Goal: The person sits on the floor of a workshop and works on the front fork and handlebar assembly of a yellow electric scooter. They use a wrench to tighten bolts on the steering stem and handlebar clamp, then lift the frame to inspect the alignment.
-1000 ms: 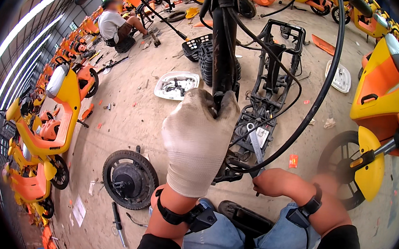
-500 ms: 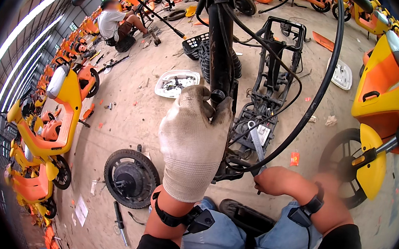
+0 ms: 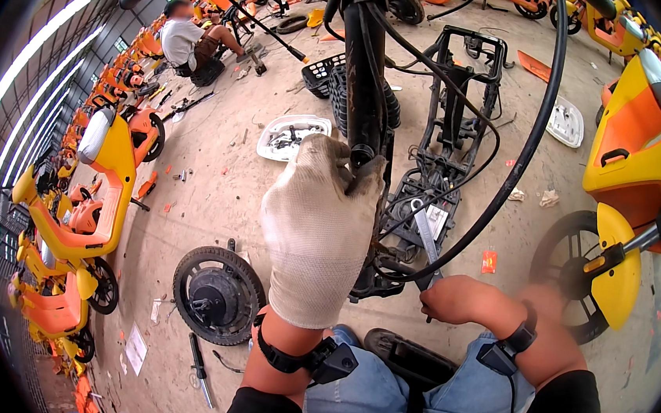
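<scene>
My left hand, in a whitish knitted glove, is closed with thumb and fingers around the lower end of a black steering tube. A dark ring shows at that end between the fingertips; the palm side is hidden. Lower right, my bare right hand is wrapped around the near end of a silver wrench. The wrench slants up and away, its ring end over the stripped black scooter frame. A thick black cable loops from the top of the tube past the right hand.
A wheel with a hub motor lies left of my arm, beside a shock absorber. Beyond my left hand sits a white tray of small parts. Yellow-orange scooters line both sides. A seated person works at the far left.
My left hand has turned and shifted very slightly left at the tube's end. The right hand and the wrench have barely moved.
</scene>
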Demonstrator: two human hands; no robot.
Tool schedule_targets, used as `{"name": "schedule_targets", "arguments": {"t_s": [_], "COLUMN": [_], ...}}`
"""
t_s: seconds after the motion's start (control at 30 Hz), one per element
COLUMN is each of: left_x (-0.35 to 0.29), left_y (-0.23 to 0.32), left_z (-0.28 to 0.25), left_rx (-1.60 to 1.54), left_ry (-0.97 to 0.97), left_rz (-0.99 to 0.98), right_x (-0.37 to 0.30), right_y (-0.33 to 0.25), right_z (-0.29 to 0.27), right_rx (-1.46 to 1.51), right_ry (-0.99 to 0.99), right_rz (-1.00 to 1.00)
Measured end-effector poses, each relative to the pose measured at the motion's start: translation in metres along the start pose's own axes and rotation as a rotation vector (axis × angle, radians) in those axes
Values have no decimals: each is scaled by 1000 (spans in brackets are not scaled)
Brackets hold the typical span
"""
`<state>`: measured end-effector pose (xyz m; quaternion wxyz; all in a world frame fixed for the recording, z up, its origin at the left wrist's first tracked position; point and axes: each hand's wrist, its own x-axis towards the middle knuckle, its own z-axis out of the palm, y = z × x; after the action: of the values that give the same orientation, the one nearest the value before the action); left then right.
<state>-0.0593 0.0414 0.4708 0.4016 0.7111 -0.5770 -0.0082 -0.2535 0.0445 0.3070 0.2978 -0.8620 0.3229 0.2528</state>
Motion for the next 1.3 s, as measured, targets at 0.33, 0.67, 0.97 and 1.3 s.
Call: {"name": "schedule_targets", "arguments": {"t_s": [0.33,0.67,0.97,1.3], "left_x": [-1,8,24,40], "left_y": [5,-4,-15,-54], "left_z": [-1,-2,-8,7], "left_rx": [104,-26,-211,-790], "left_ry": [10,-123,-319,-587], "left_rz": [68,-2,-62,64], "right_x": [0,0,-1,6], "right_y": [0,-2,-5,-5], "right_z": [1,3,4,14], "right_rx": [-17,-26,-43,-69], "right_ry": [16,2,-2,19], "right_rz": [-13,-13,5,-26]}}
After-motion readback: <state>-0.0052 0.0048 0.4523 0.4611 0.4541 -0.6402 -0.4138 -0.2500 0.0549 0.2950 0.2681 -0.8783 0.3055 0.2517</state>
